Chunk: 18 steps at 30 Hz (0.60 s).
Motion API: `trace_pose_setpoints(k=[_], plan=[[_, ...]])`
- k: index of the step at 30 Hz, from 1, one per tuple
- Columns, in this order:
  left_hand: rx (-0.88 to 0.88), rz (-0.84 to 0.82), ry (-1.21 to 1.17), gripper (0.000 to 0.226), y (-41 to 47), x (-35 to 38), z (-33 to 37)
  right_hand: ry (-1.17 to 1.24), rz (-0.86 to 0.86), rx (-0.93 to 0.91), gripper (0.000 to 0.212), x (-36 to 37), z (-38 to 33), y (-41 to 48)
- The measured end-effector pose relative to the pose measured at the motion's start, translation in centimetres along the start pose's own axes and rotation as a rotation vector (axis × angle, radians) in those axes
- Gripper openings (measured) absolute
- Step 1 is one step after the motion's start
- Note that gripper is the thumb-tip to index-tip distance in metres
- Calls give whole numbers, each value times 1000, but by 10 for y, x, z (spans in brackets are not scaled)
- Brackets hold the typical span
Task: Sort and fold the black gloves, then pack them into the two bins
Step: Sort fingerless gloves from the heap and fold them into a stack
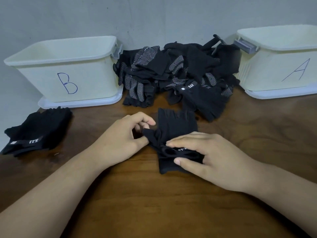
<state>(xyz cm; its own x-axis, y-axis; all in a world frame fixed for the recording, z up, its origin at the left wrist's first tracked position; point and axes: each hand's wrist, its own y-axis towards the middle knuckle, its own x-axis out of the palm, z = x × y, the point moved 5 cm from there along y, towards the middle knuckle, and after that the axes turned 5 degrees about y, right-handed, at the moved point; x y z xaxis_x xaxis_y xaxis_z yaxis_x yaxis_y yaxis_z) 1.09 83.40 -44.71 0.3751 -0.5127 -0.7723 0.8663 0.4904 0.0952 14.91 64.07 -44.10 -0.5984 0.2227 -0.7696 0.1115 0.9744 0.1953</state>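
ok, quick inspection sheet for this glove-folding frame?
Surface: dark wooden table.
Job's things: glove mid-fold at centre; unsorted pile between bin B and bin A; folded stack in front of bin B.
Clutter: nothing seen.
Hands: left hand pinches the glove's left edge; right hand grips its cuff.
Cables: nothing seen.
Surroundings: grey wall behind.

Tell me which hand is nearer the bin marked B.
Left. The left hand pinches the glove in front of and to the right of bin B; the right hand lies farther right, gripping the same glove's cuff.
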Motion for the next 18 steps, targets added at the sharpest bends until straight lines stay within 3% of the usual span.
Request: trace_pose_setpoints(k=[12, 18], plan=[[42, -4, -7, 23, -4, 0, 8, -286, 188, -182, 40, -7, -22, -4], [52, 13, 18, 20, -5, 0, 9, -277, 22, -144, 51, 4, -26, -5]])
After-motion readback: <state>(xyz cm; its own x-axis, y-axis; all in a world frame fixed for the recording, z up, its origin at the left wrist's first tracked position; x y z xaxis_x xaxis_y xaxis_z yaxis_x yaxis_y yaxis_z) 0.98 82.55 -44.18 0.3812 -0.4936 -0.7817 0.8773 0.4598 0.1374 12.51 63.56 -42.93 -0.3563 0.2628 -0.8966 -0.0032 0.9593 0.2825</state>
